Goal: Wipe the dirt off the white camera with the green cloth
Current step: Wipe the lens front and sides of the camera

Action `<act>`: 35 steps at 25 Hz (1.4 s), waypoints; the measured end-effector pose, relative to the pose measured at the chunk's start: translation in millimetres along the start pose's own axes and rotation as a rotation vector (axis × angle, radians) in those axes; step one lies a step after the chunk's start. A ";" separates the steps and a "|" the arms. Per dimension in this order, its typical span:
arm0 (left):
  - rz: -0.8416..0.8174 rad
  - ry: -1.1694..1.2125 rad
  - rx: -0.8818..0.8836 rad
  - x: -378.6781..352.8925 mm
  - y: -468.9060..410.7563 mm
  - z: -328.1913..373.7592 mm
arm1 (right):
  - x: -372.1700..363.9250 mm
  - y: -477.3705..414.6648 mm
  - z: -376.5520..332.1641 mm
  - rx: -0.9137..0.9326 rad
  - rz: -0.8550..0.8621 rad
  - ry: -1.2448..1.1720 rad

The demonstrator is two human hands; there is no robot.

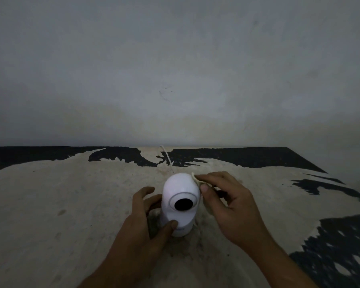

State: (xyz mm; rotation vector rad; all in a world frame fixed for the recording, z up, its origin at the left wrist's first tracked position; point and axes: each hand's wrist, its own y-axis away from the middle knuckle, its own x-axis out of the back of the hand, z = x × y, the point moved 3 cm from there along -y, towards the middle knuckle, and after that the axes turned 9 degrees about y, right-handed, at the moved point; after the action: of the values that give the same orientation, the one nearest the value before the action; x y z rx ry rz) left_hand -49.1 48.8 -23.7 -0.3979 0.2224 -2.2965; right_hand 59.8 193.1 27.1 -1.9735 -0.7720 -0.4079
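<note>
The white camera (180,190) stands upright on the worn table (71,194), its dark round lens facing me. My left hand (146,217) wraps around its lower body, thumb on the front of the base and fingers behind the left side. My right hand (227,200) presses a small pale cloth (196,179) against the camera's upper right side. In the dim light the cloth looks pale, and most of it is hidden under my fingers and palm.
A thin white cable (167,160) runs from behind the camera to the back edge of the table, which meets a plain grey wall (175,69). The table's black surface is scraped to beige over most of its area; its right edge (312,163) slants away.
</note>
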 end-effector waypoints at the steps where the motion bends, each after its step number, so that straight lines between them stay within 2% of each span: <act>1: 0.003 -0.004 0.005 0.1 0.4 0.7 | 2.4 0.0 1.1 0.012 0.003 -0.012; 4: 0.010 -0.018 0.000 -0.4 2.0 4.1 | 4.5 2.0 -6.2 0.138 -0.010 0.040; 8: 0.019 -0.017 0.011 -1.7 2.8 8.9 | -5.6 10.2 -22.2 0.417 -0.116 0.398; 10: 0.025 -0.028 0.016 -2.1 2.4 10.0 | -6.4 11.9 -23.5 0.476 -0.160 0.491; 16: 0.020 -0.029 0.011 -2.2 2.5 10.4 | 7.9 9.2 -19.2 0.419 -0.088 0.462; 21: 0.029 -0.040 0.033 -2.7 2.0 11.1 | -10.7 14.5 -33.7 0.488 -0.076 0.548; 27: 0.035 -0.066 0.008 -2.8 2.6 9.8 | 8.1 9.8 -13.9 0.427 -0.030 0.526; 30: 0.036 -0.055 0.004 -2.1 1.8 9.2 | -2.0 14.4 -18.4 0.432 0.075 0.530; 33: 0.037 -0.046 0.015 -1.8 1.6 10.4 | -13.2 17.6 -30.5 0.445 0.163 0.588; 35: 0.015 -0.006 0.016 -1.5 2.5 10.5 | -24.8 21.6 -37.9 0.481 0.121 0.658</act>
State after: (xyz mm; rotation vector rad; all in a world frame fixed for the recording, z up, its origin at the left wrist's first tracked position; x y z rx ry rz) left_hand -42.8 47.7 -14.9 -0.3939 0.2032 -2.2805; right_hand 56.8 143.9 17.8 -1.3063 -0.2851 -0.6793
